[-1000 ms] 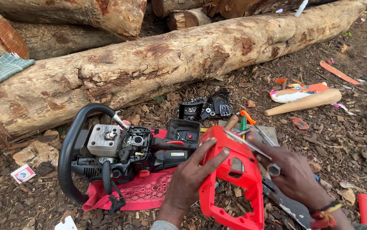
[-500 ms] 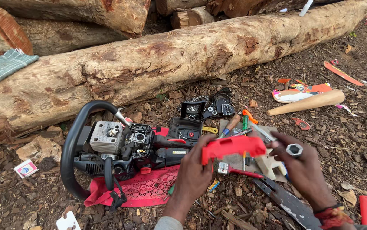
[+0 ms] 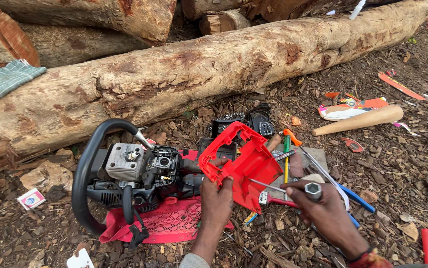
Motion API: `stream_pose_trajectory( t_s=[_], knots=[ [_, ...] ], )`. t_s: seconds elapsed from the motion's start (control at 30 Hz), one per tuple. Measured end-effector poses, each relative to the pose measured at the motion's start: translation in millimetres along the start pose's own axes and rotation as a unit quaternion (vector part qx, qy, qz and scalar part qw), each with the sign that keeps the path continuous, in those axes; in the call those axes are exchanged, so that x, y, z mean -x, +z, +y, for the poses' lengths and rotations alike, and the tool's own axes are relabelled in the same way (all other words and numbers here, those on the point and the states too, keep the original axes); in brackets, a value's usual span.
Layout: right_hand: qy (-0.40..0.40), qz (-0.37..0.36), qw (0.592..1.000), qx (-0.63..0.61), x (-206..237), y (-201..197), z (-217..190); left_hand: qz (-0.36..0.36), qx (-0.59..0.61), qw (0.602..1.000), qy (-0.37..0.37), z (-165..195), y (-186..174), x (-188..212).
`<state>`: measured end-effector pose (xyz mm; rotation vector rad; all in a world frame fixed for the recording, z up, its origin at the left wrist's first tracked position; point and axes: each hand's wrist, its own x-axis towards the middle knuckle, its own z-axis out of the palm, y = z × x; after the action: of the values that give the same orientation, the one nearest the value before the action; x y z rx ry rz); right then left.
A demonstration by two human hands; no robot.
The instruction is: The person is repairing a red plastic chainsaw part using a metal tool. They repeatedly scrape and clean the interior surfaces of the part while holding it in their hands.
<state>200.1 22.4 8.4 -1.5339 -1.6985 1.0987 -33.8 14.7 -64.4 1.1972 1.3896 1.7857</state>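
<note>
A stripped chainsaw body [image 3: 134, 178] with a black loop handle lies on a red cloth [image 3: 169, 223] on the bark-strewn ground. My left hand [image 3: 217, 198] grips a red plastic engine cover [image 3: 241, 159] by its lower edge, its hollow inside turned up, just right of the saw. My right hand [image 3: 323, 211] holds a metal socket wrench [image 3: 301, 187], its thin shaft pointing left toward the cover.
A thick log [image 3: 199, 69] lies across behind the saw, with more logs and a checked cloth [image 3: 5, 79] beyond. Screwdrivers and small tools [image 3: 288, 149], black parts [image 3: 253, 121], a wooden handle [image 3: 358, 120] and red scraps lie to the right.
My left hand has turned the red cover from edge-on and low to tilted up with its inside showing, nearer the saw. My right hand has shifted slightly with the wrench.
</note>
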Motion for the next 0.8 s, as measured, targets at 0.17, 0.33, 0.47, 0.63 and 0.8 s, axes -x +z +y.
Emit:
stream_pose_trajectory(
  t_s=[0.17, 0.33, 0.47, 0.63, 0.8],
  knots=[
    [-0.012, 0.004, 0.998, 0.057, 3.6, 17.8, -4.7, -0.036, -0.016, 0.999, -0.029, 12.3, 6.6, 7.7],
    [0.057, 0.018, 0.998, -0.005, 3.9, 17.2, -12.8, -0.067, -0.026, 0.993, -0.090, 29.8, 4.5, 10.9],
    [0.081, 0.028, 0.996, -0.029, 4.7, 18.7, -13.7, -0.082, -0.052, 0.993, -0.067, 34.8, 3.0, 15.0],
    [0.083, -0.011, 0.996, -0.027, 4.7, 16.3, -8.1, -0.071, -0.048, 0.996, -0.036, 31.1, 2.8, 16.6],
    [-0.040, 0.019, 0.996, 0.080, 5.9, 20.1, -3.7, -0.057, -0.073, 0.996, -0.013, 26.9, 4.6, 16.4]
  ],
)
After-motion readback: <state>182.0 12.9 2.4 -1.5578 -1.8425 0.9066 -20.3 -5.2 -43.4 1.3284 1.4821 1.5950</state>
